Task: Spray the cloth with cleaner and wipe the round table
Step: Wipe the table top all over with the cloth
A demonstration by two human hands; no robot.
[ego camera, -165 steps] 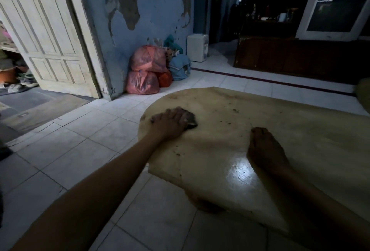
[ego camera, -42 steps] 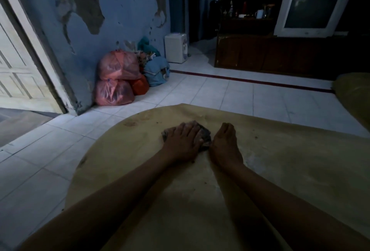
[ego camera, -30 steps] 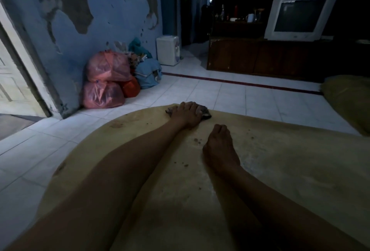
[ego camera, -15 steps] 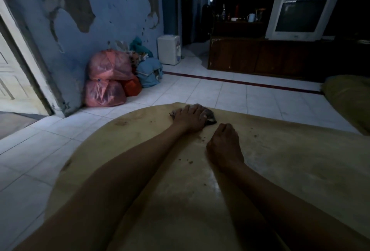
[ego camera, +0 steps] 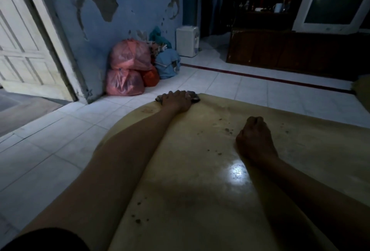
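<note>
the table fills the near view, a round, smooth, yellowish top with a glossy patch that throws back a light, and dark crumbs scattered in small clumps over it. the right hand rests on the top about midway out, fingers curled under into a loose fist with nothing in them that can be seen. farther out, at the far rim, the left hand lies flat over the cloth, fingers together and pressing it down; the cloth is a small dark crumpled wad, only its edges showing beside the hand. judging from this, the wipe is at the end of a long reach, and the risk is that the cloth runs over the rim and drops to the tiled floor, or that it shoves dirt off the edge rather than gathering it. the crumbs nearer in lie outside that stroke and could be missed, and the dim light makes them hard to spot. leaning weight so far out might tip the top, though its support is hidden. no cleaner bottle is in view. beyond the table sit soft, crinkled pink bags against a peeling blue wall, then a boxy white tv on a dark cabinet.
</note>
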